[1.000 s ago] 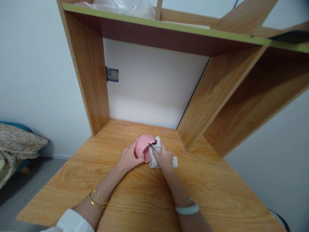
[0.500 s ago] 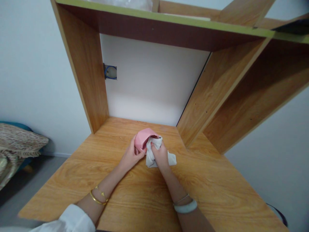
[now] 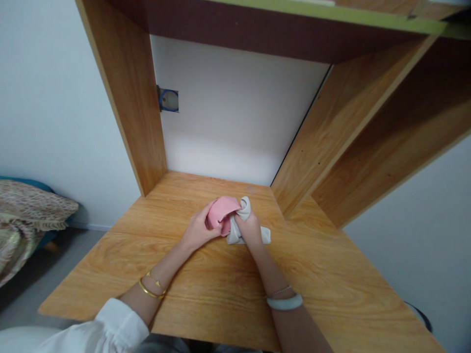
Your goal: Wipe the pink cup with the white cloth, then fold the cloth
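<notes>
My left hand [image 3: 198, 229] is closed around the left side of a pink, hollow, faceted container [image 3: 222, 208], thumb at its lower rim. The container is tilted, its opening turned toward my right hand. My right hand [image 3: 250, 229] grips a light grey cloth [image 3: 235, 234] bunched between the fingers. Part of the cloth stands up above the hand at the container's rim, and a corner hangs out to the right. Both hands are just above the wooden desk top [image 3: 213, 284]. The inside of the container is mostly hidden.
Wooden side panels [image 3: 125, 98] and a shelf [image 3: 235, 29] frame the back of the desk. An uncovered wall socket box [image 3: 169, 100] sits in the white back wall. On the left, a patterned throw [image 3: 33, 211] lies over a blue seat.
My right hand and the cloth have moved slightly right, out of the container's opening to its rim. The container has turned a little in my left hand. The view has tilted downward.
</notes>
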A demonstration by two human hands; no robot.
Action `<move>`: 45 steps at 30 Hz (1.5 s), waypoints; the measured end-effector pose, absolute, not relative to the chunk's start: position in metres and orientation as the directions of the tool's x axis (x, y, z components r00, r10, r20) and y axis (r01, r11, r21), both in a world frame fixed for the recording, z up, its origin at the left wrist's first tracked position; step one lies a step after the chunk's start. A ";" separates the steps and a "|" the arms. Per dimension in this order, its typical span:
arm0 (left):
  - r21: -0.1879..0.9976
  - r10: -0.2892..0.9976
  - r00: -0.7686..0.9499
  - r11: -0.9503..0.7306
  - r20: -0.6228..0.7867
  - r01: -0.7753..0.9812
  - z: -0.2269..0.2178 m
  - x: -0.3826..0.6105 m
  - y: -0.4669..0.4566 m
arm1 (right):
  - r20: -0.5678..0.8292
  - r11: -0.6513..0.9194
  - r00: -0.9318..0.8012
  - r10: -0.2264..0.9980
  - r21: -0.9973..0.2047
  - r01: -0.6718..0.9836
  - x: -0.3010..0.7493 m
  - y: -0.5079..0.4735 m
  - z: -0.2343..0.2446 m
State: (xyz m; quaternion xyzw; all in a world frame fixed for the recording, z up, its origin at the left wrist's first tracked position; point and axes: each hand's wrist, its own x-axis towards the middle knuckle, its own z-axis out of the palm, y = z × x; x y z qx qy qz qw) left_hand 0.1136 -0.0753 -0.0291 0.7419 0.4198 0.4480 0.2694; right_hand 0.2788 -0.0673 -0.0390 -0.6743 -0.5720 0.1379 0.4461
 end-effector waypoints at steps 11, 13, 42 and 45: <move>0.881 0.895 0.224 -0.430 0.386 0.196 -0.037 0.125 -0.074 | 0.252 0.102 0.357 0.899 -0.915 0.389 0.271 -0.061 -0.049; 0.882 0.901 0.197 -0.423 0.386 0.208 -0.035 0.124 -0.075 | 0.289 0.098 0.348 0.892 -0.875 0.475 0.273 -0.062 -0.045; 0.709 0.896 0.200 -0.437 0.397 0.554 -0.024 0.113 -0.081 | 0.381 -0.020 0.284 0.880 -0.568 0.823 0.280 -0.072 -0.031; 0.675 0.870 0.261 -0.490 0.419 0.551 -0.023 0.110 -0.082 | 0.386 0.015 0.244 0.890 -0.558 0.830 0.282 -0.074 -0.031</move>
